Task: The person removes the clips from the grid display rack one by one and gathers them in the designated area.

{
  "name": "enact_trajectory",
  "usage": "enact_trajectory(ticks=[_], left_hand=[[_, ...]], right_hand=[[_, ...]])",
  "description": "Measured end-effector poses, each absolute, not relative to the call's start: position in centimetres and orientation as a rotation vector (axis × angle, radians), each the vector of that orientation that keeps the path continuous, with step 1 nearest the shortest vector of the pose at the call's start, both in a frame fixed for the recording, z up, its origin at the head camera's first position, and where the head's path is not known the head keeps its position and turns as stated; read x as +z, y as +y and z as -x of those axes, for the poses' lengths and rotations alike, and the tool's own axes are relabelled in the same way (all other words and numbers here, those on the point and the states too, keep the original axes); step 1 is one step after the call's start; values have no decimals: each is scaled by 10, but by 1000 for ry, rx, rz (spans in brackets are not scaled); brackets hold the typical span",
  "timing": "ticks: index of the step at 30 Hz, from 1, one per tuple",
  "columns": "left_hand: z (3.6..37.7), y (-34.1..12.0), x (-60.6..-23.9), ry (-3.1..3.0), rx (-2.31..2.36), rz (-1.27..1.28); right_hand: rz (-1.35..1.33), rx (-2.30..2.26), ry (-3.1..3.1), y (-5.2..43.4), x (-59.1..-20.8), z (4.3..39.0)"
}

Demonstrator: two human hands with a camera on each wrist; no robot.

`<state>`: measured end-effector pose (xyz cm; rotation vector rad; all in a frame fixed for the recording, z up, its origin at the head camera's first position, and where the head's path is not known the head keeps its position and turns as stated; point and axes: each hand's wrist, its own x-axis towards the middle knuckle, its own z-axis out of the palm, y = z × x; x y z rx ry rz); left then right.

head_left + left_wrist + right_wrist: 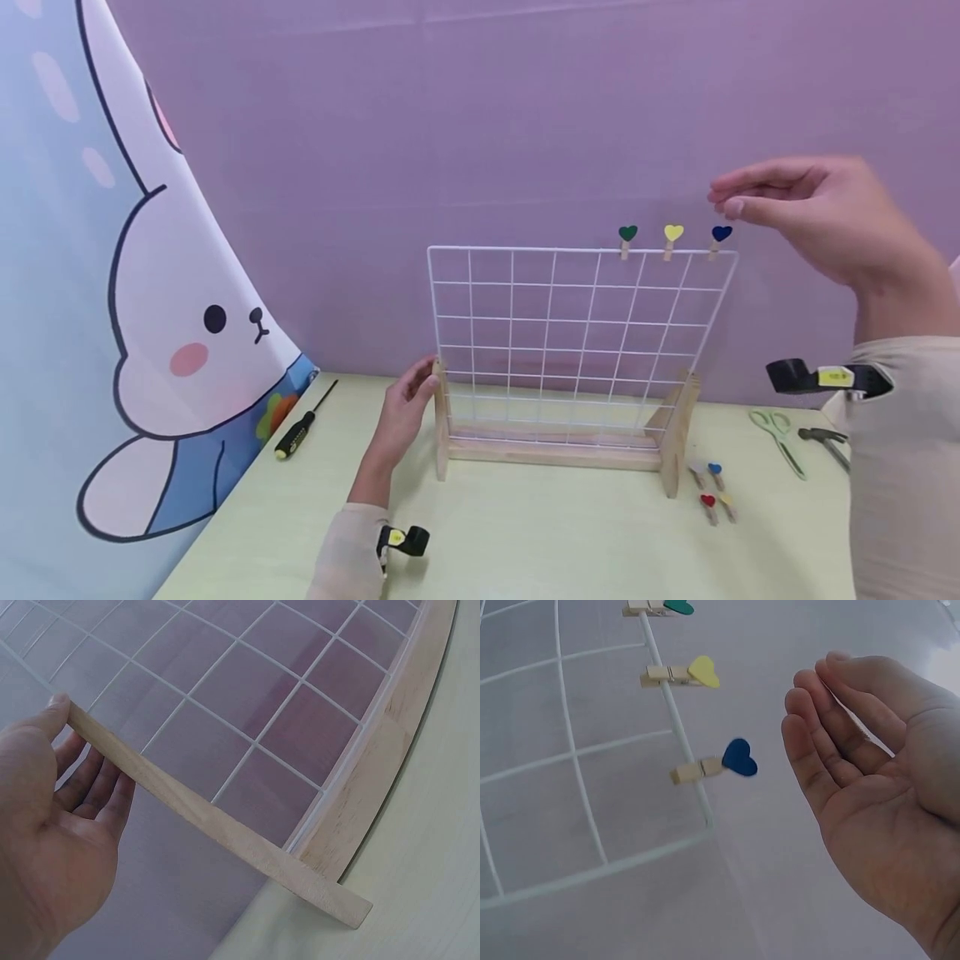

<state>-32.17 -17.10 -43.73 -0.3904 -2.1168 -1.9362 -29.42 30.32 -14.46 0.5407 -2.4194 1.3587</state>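
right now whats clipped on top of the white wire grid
Three heart-topped wooden pegs sit on the wire grid's top edge near its right corner: a green peg, a yellow peg and a blue peg. The right hand hovers above them, empty.

Purple wall (480,125), pale green table (525,542)
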Motion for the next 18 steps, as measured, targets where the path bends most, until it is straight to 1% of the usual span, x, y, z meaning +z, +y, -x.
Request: enact_trajectory(ticks=[5, 9, 15, 18], left_hand=[[322, -171, -437, -2124, -1936, 394], [323, -171, -437, -2126, -1936, 384], [324, -171, -439, -2119, -1939, 389], [325, -171, -440, -2126, -1936, 388]], right_hand=[[-547, 1324, -2446, 293, -136, 299], [-604, 1375, -2445, 286, -131, 305], [-647, 1390, -2489, 274, -131, 311], [-628, 1320, -2542, 268, -131, 312]])
